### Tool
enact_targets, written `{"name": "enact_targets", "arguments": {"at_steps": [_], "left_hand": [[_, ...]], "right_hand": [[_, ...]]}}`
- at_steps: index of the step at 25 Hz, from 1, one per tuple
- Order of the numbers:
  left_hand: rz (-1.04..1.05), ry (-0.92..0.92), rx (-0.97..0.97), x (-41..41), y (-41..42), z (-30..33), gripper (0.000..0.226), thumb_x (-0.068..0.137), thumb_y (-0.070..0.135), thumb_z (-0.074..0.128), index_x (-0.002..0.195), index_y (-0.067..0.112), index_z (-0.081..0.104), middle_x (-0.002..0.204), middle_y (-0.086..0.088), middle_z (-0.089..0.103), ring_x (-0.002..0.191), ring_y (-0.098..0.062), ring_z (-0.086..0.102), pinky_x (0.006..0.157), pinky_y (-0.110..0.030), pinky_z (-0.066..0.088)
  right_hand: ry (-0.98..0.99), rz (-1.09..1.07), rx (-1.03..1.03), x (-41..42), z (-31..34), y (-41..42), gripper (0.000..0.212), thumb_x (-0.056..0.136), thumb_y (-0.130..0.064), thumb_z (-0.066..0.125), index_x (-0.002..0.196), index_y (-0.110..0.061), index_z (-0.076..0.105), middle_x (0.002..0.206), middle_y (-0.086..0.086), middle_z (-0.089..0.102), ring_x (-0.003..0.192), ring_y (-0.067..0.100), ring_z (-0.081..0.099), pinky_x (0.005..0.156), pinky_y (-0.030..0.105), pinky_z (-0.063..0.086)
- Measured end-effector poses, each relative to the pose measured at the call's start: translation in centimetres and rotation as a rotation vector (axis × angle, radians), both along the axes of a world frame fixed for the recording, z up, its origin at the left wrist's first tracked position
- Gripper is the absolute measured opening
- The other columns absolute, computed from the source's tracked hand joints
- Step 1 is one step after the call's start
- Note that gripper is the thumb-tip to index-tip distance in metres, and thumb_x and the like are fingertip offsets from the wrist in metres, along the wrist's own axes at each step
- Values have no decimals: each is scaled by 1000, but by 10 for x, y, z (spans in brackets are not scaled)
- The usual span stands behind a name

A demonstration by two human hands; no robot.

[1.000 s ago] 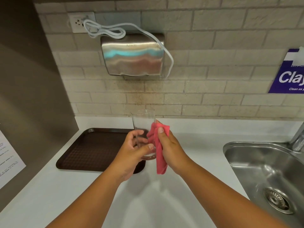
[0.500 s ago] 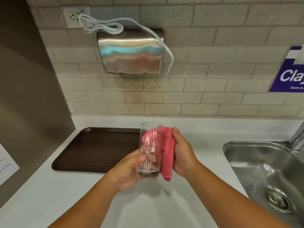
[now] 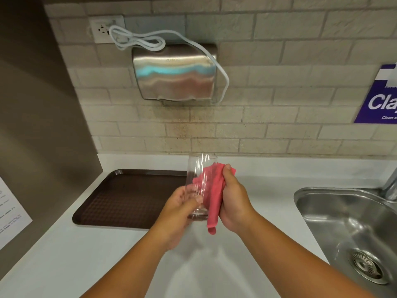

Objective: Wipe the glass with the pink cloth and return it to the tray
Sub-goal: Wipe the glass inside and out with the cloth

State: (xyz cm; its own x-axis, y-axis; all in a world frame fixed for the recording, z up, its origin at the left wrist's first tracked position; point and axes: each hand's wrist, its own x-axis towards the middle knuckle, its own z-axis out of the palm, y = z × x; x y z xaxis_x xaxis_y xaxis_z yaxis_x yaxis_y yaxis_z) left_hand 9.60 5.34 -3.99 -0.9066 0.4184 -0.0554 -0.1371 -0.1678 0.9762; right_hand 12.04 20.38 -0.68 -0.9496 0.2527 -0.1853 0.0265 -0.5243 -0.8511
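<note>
A tall clear glass (image 3: 198, 166) is held upright above the white counter, just right of the brown tray (image 3: 129, 196). My left hand (image 3: 180, 207) grips the glass around its lower part. My right hand (image 3: 234, 201) holds the pink cloth (image 3: 213, 190) pressed against the right side of the glass; part of the cloth shows through the glass and its tail hangs below my palm. The tray holds nothing.
A steel sink (image 3: 352, 229) with a drain lies to the right, its tap (image 3: 391, 186) at the frame edge. A steel hand dryer (image 3: 174, 74) with a white cable hangs on the tiled wall above. A grey side wall with a paper notice (image 3: 10, 214) stands left.
The glass has been turned and shifted slightly in my left hand, and my right hand has slid the pink cloth along its side. The view has tilted a little.
</note>
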Motion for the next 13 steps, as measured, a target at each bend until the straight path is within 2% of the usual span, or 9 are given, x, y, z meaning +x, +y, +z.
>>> {"name": "enact_targets", "arguments": {"at_steps": [2,4,5,7,8,10,11,13], "left_hand": [[259,187,-277,2,6,8,51,85,23,88,122,21,54,115,-12,67,94,-16,67,72,-18,56],[459,396,-508,12,13,16,68,72,39,95,120,30,48,117,1,56,101,-13,58,75,-20,50],[501,482,-592,18,17,18,73,71,44,95,124,30,47,120,5,51,108,-13,52,79,-23,49],[502,558,-690,28,25,20,79,73,42,93,135,27,45,125,6,42,119,-13,43,84,-26,48],[458,537,-670,31,25,20,81,73,37,92,137,28,44,127,6,41,120,-12,45,84,-25,49],[249,347,-467,31,18,22,74,77,29,91,134,32,44,132,0,53,116,-14,63,82,-24,57],[105,223,-313,30,11,24,65,83,28,87,134,31,47,134,-7,62,111,-16,71,83,-26,61],[-134,8,-74,27,1,29,46,96,31,75,136,23,55,130,-19,73,107,-23,78,90,-35,63]], "right_hand": [[-12,-13,11,2,-1,-3,63,110,-60,39,122,-10,75,129,26,76,122,41,73,100,50,59],[-11,19,21,4,-2,-7,63,107,-63,43,126,-11,74,131,25,76,124,40,72,104,51,57],[6,59,30,6,-2,-10,62,105,-63,48,130,-10,72,129,24,77,121,38,74,104,51,58],[89,114,65,10,0,-10,59,98,-51,67,136,-6,67,124,22,78,111,34,79,92,46,64],[132,105,94,11,1,-7,57,93,-41,75,134,-2,66,119,24,78,105,34,80,85,43,66],[174,90,107,13,7,1,50,95,-28,78,130,5,65,117,35,75,100,41,80,77,47,67],[185,99,79,13,9,5,49,97,-27,77,130,7,64,123,40,71,105,48,78,84,55,66],[198,117,34,11,13,11,48,96,-29,75,125,8,66,134,46,61,113,54,69,105,71,53]]}}
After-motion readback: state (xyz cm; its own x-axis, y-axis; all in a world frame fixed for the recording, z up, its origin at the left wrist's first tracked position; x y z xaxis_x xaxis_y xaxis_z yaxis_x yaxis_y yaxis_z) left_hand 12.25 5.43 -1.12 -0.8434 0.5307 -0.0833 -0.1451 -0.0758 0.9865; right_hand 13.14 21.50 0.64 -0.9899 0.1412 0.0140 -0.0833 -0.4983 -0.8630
